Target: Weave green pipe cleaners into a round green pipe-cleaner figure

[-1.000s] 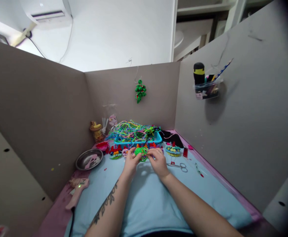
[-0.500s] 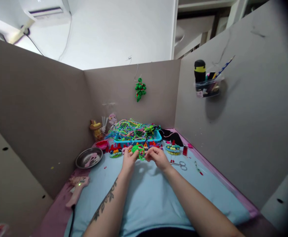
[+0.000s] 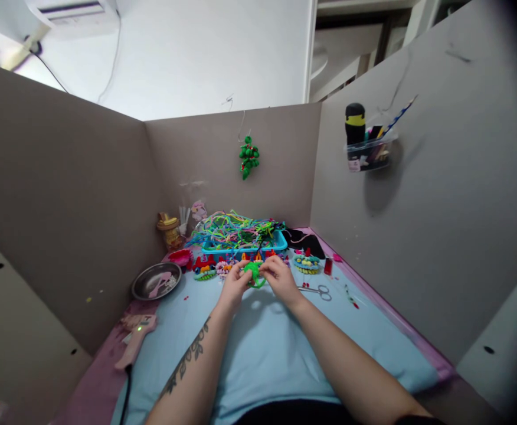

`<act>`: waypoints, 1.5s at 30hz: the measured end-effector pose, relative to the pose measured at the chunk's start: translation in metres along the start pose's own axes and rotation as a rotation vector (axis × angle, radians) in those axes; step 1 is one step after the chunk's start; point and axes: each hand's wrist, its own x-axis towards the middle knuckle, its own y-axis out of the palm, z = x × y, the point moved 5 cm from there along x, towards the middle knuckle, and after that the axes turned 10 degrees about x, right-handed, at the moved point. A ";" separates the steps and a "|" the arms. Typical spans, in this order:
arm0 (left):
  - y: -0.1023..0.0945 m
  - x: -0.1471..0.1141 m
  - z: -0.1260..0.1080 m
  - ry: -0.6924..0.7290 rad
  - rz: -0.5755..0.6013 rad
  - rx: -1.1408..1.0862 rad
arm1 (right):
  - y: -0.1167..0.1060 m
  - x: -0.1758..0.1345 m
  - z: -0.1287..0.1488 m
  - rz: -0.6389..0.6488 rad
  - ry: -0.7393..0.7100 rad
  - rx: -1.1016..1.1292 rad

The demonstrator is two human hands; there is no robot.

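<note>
My left hand (image 3: 236,282) pinches a bright green pipe-cleaner piece (image 3: 253,270) between thumb and fingers, above the blue cloth. The piece has a dense, rounded part with a loop hanging below it. At its right side, my right hand (image 3: 278,276) has thumb and fingertips pressed together on the green strand; exactly where it grips is too small to make out. Behind both hands stands a blue tray (image 3: 280,241) heaped with multicoloured pipe cleaners (image 3: 236,227). Scissors (image 3: 320,291) lie to the right of my right hand.
Left of my arms are a metal bowl (image 3: 141,289) and a pink glue gun (image 3: 137,342) with a black cord. Finished-looking colourful pieces (image 3: 307,262) lie by the tray. Grey panels (image 3: 232,183) enclose the table; a green ornament (image 3: 248,158) and a bin of tools (image 3: 369,156) hang there.
My right hand has moved closer to my left and now meets the green piece. The green loop has shifted and looks smaller. The whole view has moved slightly.
</note>
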 end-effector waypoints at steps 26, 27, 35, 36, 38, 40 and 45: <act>0.004 0.002 -0.001 0.150 0.070 0.098 | 0.006 0.000 -0.023 0.019 0.223 -0.031; 0.004 0.002 -0.001 0.155 0.070 0.109 | 0.006 0.000 -0.025 0.023 0.237 -0.030; -0.006 0.009 0.005 0.172 -0.023 0.122 | 0.002 0.001 -0.027 -0.056 0.320 0.070; -0.009 0.010 0.004 0.179 -0.051 0.122 | 0.004 0.000 -0.027 -0.071 0.337 0.112; -0.012 0.010 0.003 0.200 -0.089 0.132 | 0.012 -0.003 -0.027 -0.056 0.400 0.267; -0.014 0.010 0.002 0.229 -0.103 0.165 | 0.024 -0.007 -0.028 -0.011 0.466 0.454; -0.011 0.008 0.001 0.321 -0.112 0.313 | 0.041 -0.015 -0.025 -0.056 0.465 0.505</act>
